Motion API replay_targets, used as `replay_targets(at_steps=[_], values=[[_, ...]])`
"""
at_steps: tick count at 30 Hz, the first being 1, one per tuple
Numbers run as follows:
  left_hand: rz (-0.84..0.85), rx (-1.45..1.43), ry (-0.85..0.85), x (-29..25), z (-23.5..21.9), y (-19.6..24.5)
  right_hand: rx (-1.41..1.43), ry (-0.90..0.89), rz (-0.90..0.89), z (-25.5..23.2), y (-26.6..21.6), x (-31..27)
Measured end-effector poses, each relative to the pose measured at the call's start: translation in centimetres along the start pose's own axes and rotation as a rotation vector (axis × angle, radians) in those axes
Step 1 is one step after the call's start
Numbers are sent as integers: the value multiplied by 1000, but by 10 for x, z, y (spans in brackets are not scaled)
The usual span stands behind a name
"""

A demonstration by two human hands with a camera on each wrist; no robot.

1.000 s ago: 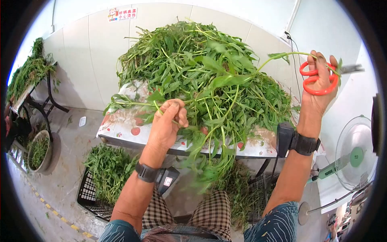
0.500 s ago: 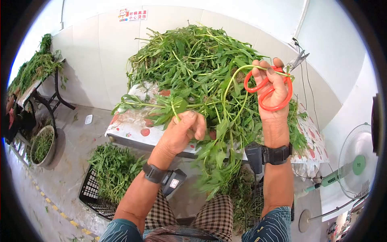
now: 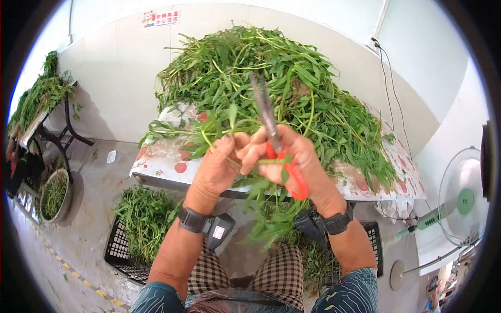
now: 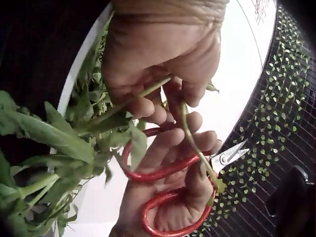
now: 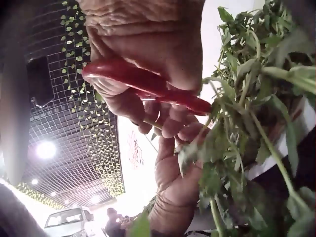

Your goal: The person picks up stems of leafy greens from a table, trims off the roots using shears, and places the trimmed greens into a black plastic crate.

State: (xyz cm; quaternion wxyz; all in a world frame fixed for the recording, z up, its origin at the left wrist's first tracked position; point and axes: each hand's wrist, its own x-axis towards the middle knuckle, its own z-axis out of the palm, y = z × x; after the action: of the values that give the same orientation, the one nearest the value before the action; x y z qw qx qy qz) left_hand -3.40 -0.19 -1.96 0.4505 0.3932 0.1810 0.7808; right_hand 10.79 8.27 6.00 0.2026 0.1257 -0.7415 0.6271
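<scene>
In the head view the left hand (image 3: 215, 169) pinches a green stem (image 3: 206, 139) with leaves reaching left over the table's front edge. Close against its fingertips, the right hand (image 3: 292, 167) holds red-handled scissors (image 3: 296, 180), their blades pointing up and away. In the left wrist view the scissors' red loops (image 4: 163, 173) lie across the right palm, and a thin stem (image 4: 187, 131) runs between the two hands' fingers. The right wrist view shows the red handles (image 5: 148, 84) under the right hand (image 5: 143, 44). Behind the hands a large leafy heap (image 3: 250, 78) covers much of the table (image 3: 162, 167).
Below the table at left stands a black crate (image 3: 119, 250) of greens, with another crate (image 3: 373, 242) at right. A fan (image 3: 464, 201) is at the far right. At far left are a second table of greens (image 3: 44, 99) and a round tub (image 3: 65, 201).
The right hand has come down and left from its raised position, bringing the scissors to the left hand. The long stem it held up is lowered. The left hand stays near the table's front edge.
</scene>
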Motion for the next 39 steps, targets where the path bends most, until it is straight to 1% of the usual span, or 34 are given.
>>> replay_targets(at_steps=[1,2,4,5,8,10,11,14,15,18,19,22,23,24,25,26,27,30,31,32,34,37,39], values=[[-46,27,-9,2,-4,2,40,47,25,2,0,-6],[-24,36,-35,3,-3,0,82,95,48,4,-1,-12],[26,56,-80,4,6,5,45,130,-32,-1,2,-22],[67,56,-7,5,14,7,-50,281,-42,-3,-5,-30],[313,68,-93,3,9,39,-294,546,119,-29,-29,-43],[440,-154,-41,-6,13,64,-333,613,71,-51,-31,-53],[487,-183,-1,-6,13,71,-353,642,45,-58,-29,-54],[510,71,219,-6,-5,65,-475,711,109,-65,-27,-49],[492,106,306,-4,-4,53,-461,690,127,-69,-21,-45],[355,69,572,-4,-12,26,-755,580,79,-66,-9,-26],[324,64,567,-2,-14,24,-873,579,62,-63,-6,-17],[245,50,558,0,-13,25,-1107,545,44,-59,1,7],[226,44,550,1,-9,27,-1131,494,153,-63,4,14],[205,39,542,1,-6,30,-1209,448,223,-66,8,22],[226,13,499,0,-16,26,-1286,402,296,-68,12,29],[216,19,507,0,-18,25,-1363,355,369,-69,14,34],[206,25,515,0,-16,26,-1383,297,454,-68,12,37],[197,-7,511,-1,-17,28,-1331,372,416,-79,20,35],[195,-20,504,-1,-18,28,-1279,461,327,-86,21,32],[193,-34,498,-1,-18,28,-1181,531,276,-95,21,29],[195,10,470,-2,-19,28,-1015,582,246,-103,0,21],[200,26,398,-1,-19,25,-687,613,220,-116,-21,1],[197,21,368,-1,-19,23,-529,628,242,-110,-35,-11]])
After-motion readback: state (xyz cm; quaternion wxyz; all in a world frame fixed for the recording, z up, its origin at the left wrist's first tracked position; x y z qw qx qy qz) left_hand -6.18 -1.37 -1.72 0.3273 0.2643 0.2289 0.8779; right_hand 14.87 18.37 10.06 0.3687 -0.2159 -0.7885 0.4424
